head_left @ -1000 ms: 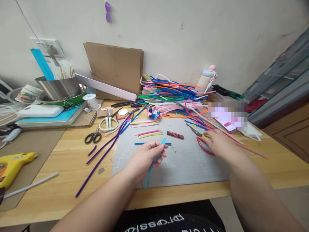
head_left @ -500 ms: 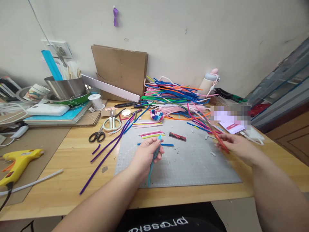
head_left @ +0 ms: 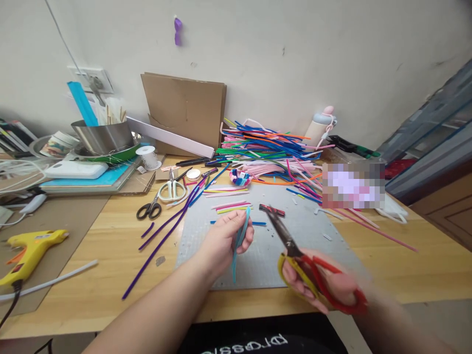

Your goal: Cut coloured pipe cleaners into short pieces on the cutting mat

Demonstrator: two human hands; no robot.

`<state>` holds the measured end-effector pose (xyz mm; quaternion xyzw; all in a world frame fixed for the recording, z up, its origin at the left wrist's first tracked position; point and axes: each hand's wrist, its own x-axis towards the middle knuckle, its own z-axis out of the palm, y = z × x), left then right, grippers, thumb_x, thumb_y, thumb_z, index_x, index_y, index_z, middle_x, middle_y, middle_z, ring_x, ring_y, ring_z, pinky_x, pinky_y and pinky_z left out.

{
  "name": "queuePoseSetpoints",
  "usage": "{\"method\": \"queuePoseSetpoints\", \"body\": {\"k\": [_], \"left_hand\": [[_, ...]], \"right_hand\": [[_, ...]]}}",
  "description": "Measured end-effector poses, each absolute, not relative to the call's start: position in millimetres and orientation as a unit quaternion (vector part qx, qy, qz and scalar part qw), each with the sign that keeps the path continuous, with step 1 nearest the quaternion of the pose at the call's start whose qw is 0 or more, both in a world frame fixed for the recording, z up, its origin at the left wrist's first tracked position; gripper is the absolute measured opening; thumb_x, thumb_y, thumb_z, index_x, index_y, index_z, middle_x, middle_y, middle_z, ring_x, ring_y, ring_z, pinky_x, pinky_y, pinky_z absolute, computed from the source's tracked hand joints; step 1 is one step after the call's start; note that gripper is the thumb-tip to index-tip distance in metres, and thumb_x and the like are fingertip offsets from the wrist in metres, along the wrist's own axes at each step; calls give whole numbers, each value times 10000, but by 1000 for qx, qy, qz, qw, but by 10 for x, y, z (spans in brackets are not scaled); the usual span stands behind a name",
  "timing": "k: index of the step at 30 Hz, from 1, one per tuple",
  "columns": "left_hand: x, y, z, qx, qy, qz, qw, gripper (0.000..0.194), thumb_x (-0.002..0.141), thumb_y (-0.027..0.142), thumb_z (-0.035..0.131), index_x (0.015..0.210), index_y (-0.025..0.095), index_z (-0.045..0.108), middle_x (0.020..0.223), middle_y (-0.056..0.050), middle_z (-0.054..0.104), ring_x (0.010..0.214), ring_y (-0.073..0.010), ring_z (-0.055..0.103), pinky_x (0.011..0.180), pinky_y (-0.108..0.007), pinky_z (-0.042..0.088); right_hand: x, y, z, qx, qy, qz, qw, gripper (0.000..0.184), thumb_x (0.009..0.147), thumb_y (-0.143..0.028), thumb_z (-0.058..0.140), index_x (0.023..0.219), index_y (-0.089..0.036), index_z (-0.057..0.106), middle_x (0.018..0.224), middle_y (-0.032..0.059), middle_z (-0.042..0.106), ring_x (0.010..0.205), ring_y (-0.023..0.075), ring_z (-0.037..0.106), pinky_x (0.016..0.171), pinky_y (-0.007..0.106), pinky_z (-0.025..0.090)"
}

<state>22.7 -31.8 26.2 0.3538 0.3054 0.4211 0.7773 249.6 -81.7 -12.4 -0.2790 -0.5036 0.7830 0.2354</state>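
My left hand (head_left: 227,235) is closed on a light blue pipe cleaner (head_left: 235,265), whose tip pokes up past the fingers while the rest hangs down over the grey cutting mat (head_left: 265,273). To the right, my right hand (head_left: 313,285), blurred by motion, grips scissors (head_left: 295,250) with red and yellow handles. Their blades point up and left, apart from the pipe cleaner. Beyond my left hand lie a dark blue strip (head_left: 258,223), several short pink, white and yellow pieces (head_left: 234,206), and a small dark red tube-like item (head_left: 272,210).
A heap of coloured pipe cleaners (head_left: 269,147) lies against the wall. On the left are black-handled scissors (head_left: 149,210), white-handled scissors (head_left: 172,191), long purple pipe cleaners (head_left: 158,250) and a yellow glue gun (head_left: 33,250). A multicoloured woven piece (head_left: 240,177) sits behind the mat.
My right hand has lifted the red-and-yellow scissors from the right side and brought them toward me and leftward, blades now facing my left hand. The left hand keeps holding the light blue pipe cleaner.
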Motion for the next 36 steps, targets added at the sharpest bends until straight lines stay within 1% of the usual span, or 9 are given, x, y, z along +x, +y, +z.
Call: {"method": "queuePoseSetpoints", "body": {"k": [5, 11, 18, 23, 25, 27, 29, 32, 36], "left_hand": [[201, -333, 275, 344, 261, 417, 800, 254, 799, 393, 587, 743, 153, 527, 523, 32, 510, 396, -47, 402, 382, -179, 195], [194, -353, 281, 354, 243, 396, 812, 249, 803, 379, 589, 728, 150, 529, 515, 31, 493, 399, -48, 393, 380, -193, 165], [206, -378, 279, 387, 239, 327, 828, 267, 788, 398, 613, 715, 158, 521, 482, 45, 462, 391, -41, 356, 393, -207, 135], [207, -385, 274, 388, 227, 305, 840, 273, 763, 404, 637, 712, 162, 521, 459, 64, 434, 364, -36, 313, 395, -214, 144], [206, -384, 272, 388, 229, 302, 840, 272, 762, 395, 641, 701, 161, 516, 450, 67, 422, 361, -33, 300, 395, -213, 142], [205, -385, 271, 391, 231, 295, 841, 278, 762, 387, 644, 682, 162, 501, 444, 72, 409, 361, -29, 284, 395, -209, 141], [206, -389, 271, 397, 236, 283, 841, 285, 757, 382, 652, 670, 163, 492, 440, 77, 396, 361, -25, 267, 395, -205, 138], [205, -393, 269, 402, 243, 269, 841, 294, 733, 387, 673, 665, 162, 496, 435, 81, 390, 357, -24, 257, 392, -205, 133], [199, -385, 251, 409, 239, 256, 842, 281, 731, 384, 672, 668, 155, 522, 428, 80, 391, 351, -25, 268, 387, -202, 129]], "right_hand": [[2348, -913, -30, -298, -531, 757, 236, 815, 498, -870, 507, 897, -160, 497, 701, -33, 438, 470, 29, 344, 382, 144, 403], [2382, -911, -75, -291, -524, 767, 230, 820, 516, -872, 482, 914, -156, 502, 725, -26, 435, 479, 24, 347, 388, 136, 407], [2351, -890, -227, -228, -451, 823, 259, 793, 472, -813, 610, 893, -146, 521, 710, -15, 461, 495, 44, 380, 371, 158, 428], [2247, -896, -351, -192, -428, 834, 291, 752, 528, -807, 597, 870, -140, 533, 619, -34, 452, 428, 53, 365, 317, 171, 390], [2209, -902, -375, -180, -441, 828, 297, 796, 509, -849, 551, 875, -142, 530, 652, -15, 471, 445, 60, 372, 337, 180, 385], [2180, -914, -349, -180, -458, 819, 295, 873, 455, -904, 489, 892, -149, 523, 756, 24, 485, 537, 83, 405, 407, 194, 399], [2164, -934, -281, -188, -467, 813, 292, 898, 433, -927, 454, 900, -162, 510, 822, 33, 447, 621, 105, 401, 473, 206, 392], [2159, -973, -172, -201, -464, 814, 287, 824, 489, -901, 477, 885, -178, 494, 808, 13, 391, 635, 110, 365, 500, 213, 359], [2160, -1017, -146, -210, -471, 801, 302, 777, 554, -882, 461, 867, -172, 502, 741, 9, 415, 594, 113, 393, 475, 221, 376]]}}
